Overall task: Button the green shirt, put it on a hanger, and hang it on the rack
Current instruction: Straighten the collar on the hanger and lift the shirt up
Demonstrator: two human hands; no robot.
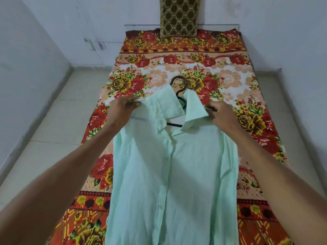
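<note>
The pale green shirt (177, 174) lies front up on the flowered bed, its front placket closed with buttons down the middle and its collar spread open. A black hanger (180, 96) sits inside the neck, with its hook poking out above the collar and one bar showing in the neck opening. My left hand (122, 107) pinches the shirt's left shoulder beside the collar. My right hand (221, 110) grips the right shoulder just past the collar tip. No rack is in view.
The bed is covered by a red and orange floral sheet (203, 64). A brown patterned pillow (178, 16) leans against the far wall. Pale tiled floor (58, 121) runs along the left side of the bed, and white walls close in behind and at both sides.
</note>
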